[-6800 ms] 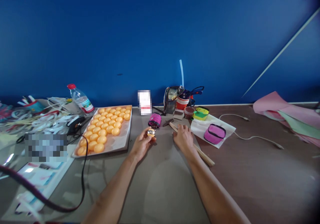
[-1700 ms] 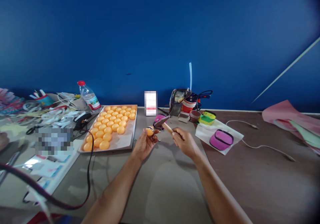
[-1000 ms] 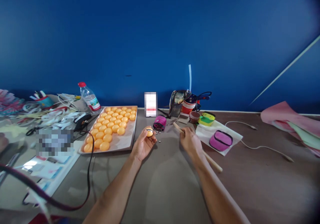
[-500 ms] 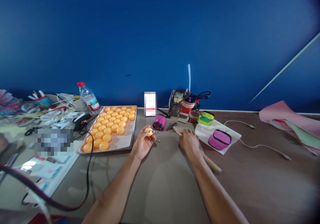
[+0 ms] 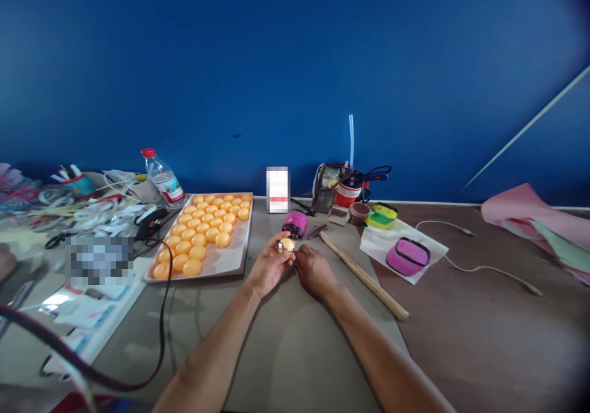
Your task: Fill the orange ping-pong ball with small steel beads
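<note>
tray of orange balls

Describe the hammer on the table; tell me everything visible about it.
The hammer lies on the table, with a narrow, dark head, perhaps metal, at its far end. Its long, straight, pale handle looks like wood and slants toward the near right. Neither the left hand nor the right hand touches it. Finer detail on the head is too small to tell.
</note>
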### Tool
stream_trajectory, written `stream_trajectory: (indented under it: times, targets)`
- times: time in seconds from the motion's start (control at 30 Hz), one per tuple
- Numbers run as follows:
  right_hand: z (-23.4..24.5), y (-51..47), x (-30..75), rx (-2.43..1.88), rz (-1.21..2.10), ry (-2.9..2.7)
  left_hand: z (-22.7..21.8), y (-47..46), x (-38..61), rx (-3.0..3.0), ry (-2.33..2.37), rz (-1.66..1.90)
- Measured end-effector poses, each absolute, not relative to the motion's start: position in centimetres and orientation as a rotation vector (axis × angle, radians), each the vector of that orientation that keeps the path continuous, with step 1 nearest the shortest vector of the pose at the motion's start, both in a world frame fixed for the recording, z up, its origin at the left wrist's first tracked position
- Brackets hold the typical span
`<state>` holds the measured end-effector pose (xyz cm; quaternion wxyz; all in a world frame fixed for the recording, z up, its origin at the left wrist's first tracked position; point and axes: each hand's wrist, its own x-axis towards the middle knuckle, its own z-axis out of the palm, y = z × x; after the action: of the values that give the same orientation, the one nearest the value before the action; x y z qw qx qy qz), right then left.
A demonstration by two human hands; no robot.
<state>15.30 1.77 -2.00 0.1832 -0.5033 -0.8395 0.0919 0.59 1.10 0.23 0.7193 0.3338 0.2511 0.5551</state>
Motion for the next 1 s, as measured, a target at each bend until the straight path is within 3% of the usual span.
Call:
stream_trajectory:
  times: [0.27, 0.53, 1.0]
  targets:
    - [-2.5, 2.1, 15.4, -1.381, 0.328, -2.294, -0.7, 0.9, 1.0, 0.830, 0.662, 1.201]
    - [-2.4, 2.8, 17.0, -1.238, 0.527, -1.786, -1.7, 1.2, 0.9, 1.037, 0.875, 1.193]
    - [-0.9, 1.8, 16.7, -1.665, 0.375, -2.236, -1.4, 1.3, 0.8, 1.195, 1.080, 1.158]
